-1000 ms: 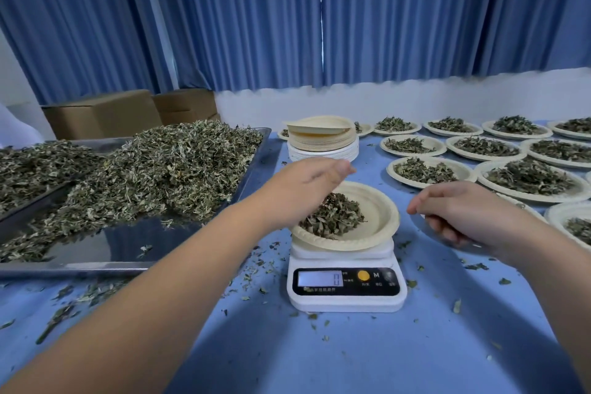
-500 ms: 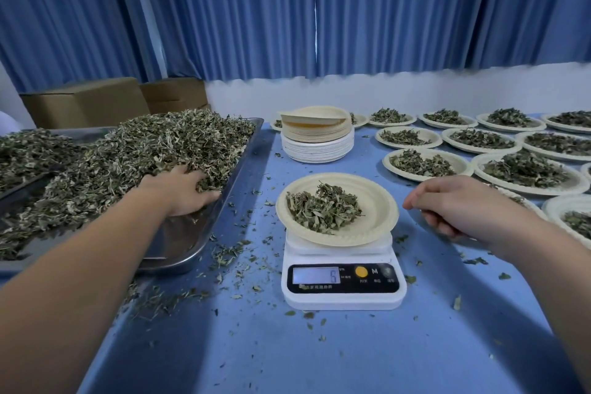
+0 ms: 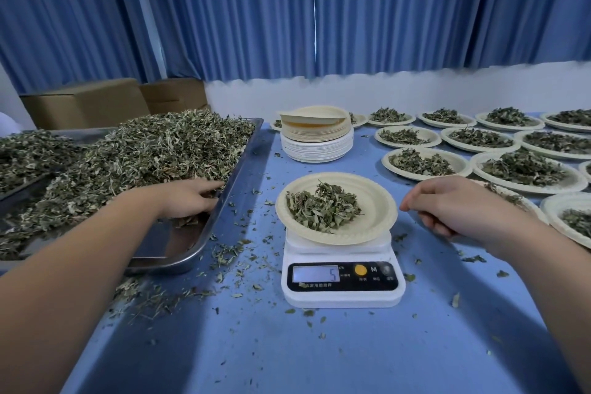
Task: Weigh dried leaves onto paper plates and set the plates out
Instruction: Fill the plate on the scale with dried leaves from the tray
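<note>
Leaving the plate (image 3: 377, 211) on the scale (image 3: 342, 278) a second ago, the left hand (image 3: 188, 198) lies at nine o'clock among dried leaves (image 3: 144, 153) heaped in the tray (image 3: 204, 233), fingers half buried (grip unclear). Blue curtains (image 3: 383, 9) back one blue table (image 3: 287, 355): one plate stack (image 3: 316, 144) at twelve, at least twelve filled plates (image 3: 462, 165) from one to three. The scale reads 5 under a crumpled grey-green portion (image 3: 323, 209); the right hand (image 3: 457, 208) hovers at three, loosely curled, empty.
</note>
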The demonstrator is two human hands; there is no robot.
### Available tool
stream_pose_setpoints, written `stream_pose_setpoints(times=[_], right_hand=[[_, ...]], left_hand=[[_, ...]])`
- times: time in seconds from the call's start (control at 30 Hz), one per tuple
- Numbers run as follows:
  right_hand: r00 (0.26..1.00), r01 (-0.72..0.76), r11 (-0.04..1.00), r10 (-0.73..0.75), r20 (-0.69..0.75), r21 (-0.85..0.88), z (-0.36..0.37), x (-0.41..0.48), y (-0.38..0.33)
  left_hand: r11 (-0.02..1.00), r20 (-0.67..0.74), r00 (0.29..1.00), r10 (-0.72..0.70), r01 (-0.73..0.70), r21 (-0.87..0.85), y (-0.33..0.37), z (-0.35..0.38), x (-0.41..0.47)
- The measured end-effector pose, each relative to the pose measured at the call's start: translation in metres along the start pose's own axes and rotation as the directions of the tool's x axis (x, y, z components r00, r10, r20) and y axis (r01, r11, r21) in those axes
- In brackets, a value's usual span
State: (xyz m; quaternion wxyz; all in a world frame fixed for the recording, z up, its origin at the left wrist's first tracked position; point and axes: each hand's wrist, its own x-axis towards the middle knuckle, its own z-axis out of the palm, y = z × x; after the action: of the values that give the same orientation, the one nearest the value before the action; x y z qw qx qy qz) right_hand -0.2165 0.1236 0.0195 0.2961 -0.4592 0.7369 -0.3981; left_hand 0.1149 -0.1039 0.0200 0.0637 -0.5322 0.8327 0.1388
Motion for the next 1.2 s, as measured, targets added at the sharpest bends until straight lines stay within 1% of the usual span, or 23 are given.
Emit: stream_pose_setpoints(times=[0.07,0.1,0.23,0.3,0.33,0.4,0.43,0.5,0.53,0.63,0.67,0.73,0.8,0.87,0.93,1.1,1.2], right_hand=[[1.0,0.004,1.0,-0.004,0.002,-0.002,0.0,-0.001,-0.001],[1.0,0.005,1.0,-0.005,-0.001,0.001,-0.001,-0.001,-0.002],[1.0,0.004,1.0,-0.004,-0.017,0.021,-0.003,-0.001,-0.002],[1.0,0.012,1.0,-0.012,-0.015,0.024,-0.003,-0.002,-0.002],[1.0,0.017,1.0,-0.017,-0.016,0.022,-0.003,-0.002,-0.003],[0.999,0.027,1.0,-0.027,-0.019,0.015,-0.002,-0.002,-0.003],[0.999,0.032,0.999,-0.031,-0.018,0.018,-0.002,-0.002,-0.002],[0.999,0.035,0.999,-0.035,-0.014,0.03,-0.002,-0.004,-0.002],[0.999,0.036,0.999,-0.036,-0.013,0.033,-0.002,-0.004,-0.003],[0.999,0.034,0.998,-0.034,-0.015,0.047,-0.003,-0.004,-0.003],[0.999,0.035,0.998,-0.034,-0.016,0.05,-0.003,-0.004,-0.003],[0.999,0.036,0.998,-0.035,-0.017,0.048,-0.003,-0.004,-0.001],[0.999,0.036,0.998,-0.036,-0.012,0.047,-0.002,-0.004,-0.001],[0.999,0.038,0.998,-0.037,-0.009,0.054,-0.002,-0.005,-0.001],[0.999,0.044,0.997,-0.043,-0.011,0.056,-0.002,-0.005,-0.002],[0.998,0.054,0.997,-0.053,-0.016,0.054,0.0,-0.007,-0.003],[0.998,0.053,0.996,-0.052,-0.018,0.065,-0.001,-0.006,-0.003]], left_hand=[[1.0,0.072,0.997,-0.006,0.006,-0.003,0.003,0.001,-0.004],[1.0,0.083,0.997,-0.001,0.003,-0.02,0.005,-0.001,-0.008],[0.987,0.117,0.993,0.017,0.002,-0.162,0.006,-0.014,-0.035],[0.97,0.092,0.995,0.04,-0.016,-0.242,0.007,-0.017,-0.054],[0.974,0.054,0.998,0.04,-0.027,-0.223,0.007,-0.016,-0.061],[0.994,0.005,1.0,0.006,-0.006,-0.113,0.008,-0.011,-0.071],[0.995,0.025,1.0,-0.015,0.018,-0.098,0.009,-0.007,-0.075],[0.989,0.104,0.993,-0.056,0.07,-0.129,0.011,0.002,-0.082],[0.99,0.124,0.991,-0.056,0.072,-0.125,0.013,0.006,-0.087],[1.0,0.094,0.995,0.025,-0.023,-0.015,0.015,0.016,-0.099],[0.999,0.086,0.996,0.029,-0.03,0.019,0.015,0.021,-0.103],[0.996,0.043,0.999,0.029,-0.032,0.08,0.014,0.03,-0.113],[0.989,-0.086,0.992,0.09,-0.078,0.128,0.012,0.039,-0.124],[0.977,-0.23,0.962,0.15,-0.109,0.183,0.011,0.044,-0.13],[0.971,-0.306,0.934,0.187,-0.128,0.203,0.008,0.048,-0.131],[0.981,-0.427,0.883,0.193,-0.169,0.093,0.002,0.054,-0.129],[0.977,-0.448,0.874,0.187,-0.214,-0.01,0.003,0.048,-0.123]])
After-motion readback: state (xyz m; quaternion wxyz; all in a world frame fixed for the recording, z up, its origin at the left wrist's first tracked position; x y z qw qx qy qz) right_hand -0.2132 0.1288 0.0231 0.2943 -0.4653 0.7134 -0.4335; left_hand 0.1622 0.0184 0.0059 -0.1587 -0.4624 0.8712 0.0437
